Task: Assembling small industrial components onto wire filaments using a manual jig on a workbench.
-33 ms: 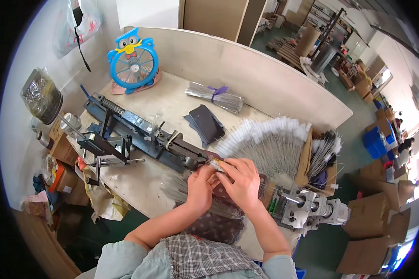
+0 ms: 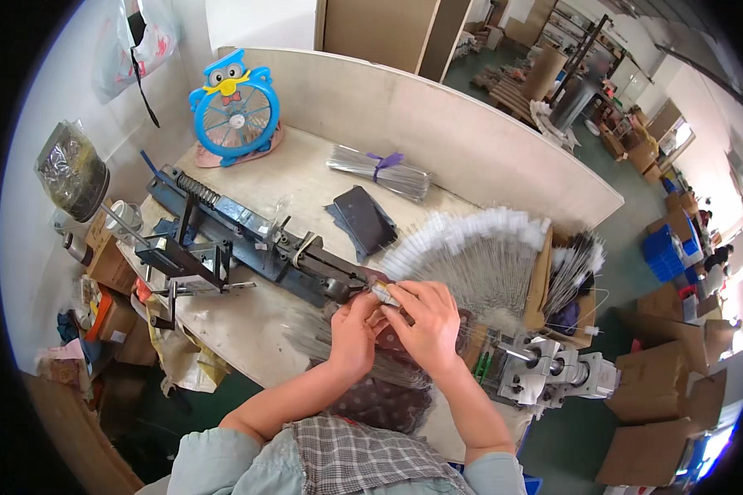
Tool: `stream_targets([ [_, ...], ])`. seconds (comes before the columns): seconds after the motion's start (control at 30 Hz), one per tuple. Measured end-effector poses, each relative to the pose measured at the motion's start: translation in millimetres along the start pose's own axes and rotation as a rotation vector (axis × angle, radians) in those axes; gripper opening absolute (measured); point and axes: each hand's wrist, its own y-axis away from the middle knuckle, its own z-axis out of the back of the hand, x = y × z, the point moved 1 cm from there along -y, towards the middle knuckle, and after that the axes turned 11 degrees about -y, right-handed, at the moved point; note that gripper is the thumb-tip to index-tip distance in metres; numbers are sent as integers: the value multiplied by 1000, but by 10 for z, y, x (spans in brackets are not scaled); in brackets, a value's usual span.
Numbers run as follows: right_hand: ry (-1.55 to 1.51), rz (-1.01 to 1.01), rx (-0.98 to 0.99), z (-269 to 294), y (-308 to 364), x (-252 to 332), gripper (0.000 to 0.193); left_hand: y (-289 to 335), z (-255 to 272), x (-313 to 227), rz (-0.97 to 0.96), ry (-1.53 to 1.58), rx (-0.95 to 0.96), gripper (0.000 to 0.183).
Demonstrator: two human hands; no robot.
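My left hand (image 2: 355, 334) and my right hand (image 2: 425, 323) meet at the near right end of a long, dark metal bench machine (image 2: 256, 238). Both hands have their fingers pinched together, almost touching each other. By the right fingertips shows a small white and yellowish piece (image 2: 383, 294); whether it is held or wrapped round a finger I cannot tell. Whatever lies between the left fingers is hidden. Under the hands and forearms, thin grey wires (image 2: 400, 373) lie across a dark dotted cloth (image 2: 380, 406).
Thin wires with white ends (image 2: 479, 247) fan out on the right, beside a cardboard box (image 2: 540, 280). A silvery clamp-like machine (image 2: 557, 371) stands at the right edge. Farther back are a dark flat pouch (image 2: 363, 221), a tied wire bundle (image 2: 380, 172) and a blue fan (image 2: 236, 111).
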Motion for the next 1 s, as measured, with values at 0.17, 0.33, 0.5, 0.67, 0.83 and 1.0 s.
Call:
stream_targets([
  [0.17,70,-14,-27,-39,17,10,28,-34,73,23,-34,-13,39,14],
  [0.33,151,33,-26,37,67,2,23,9,8,-14,-18,-64,26,13],
  [0.5,148,12,-10,59,33,29,22,-2,21,-8,-47,-48,40,14],
  [0.67,112,2,-7,17,40,5,26,-51,94,64,-29,-9,54,11],
  [0.83,82,-15,-35,-53,6,34,30,-1,43,6,4,32,11,12],
  [1.0,98,-3,-3,-22,14,38,27,-4,26,-2,-17,-22,40,15],
])
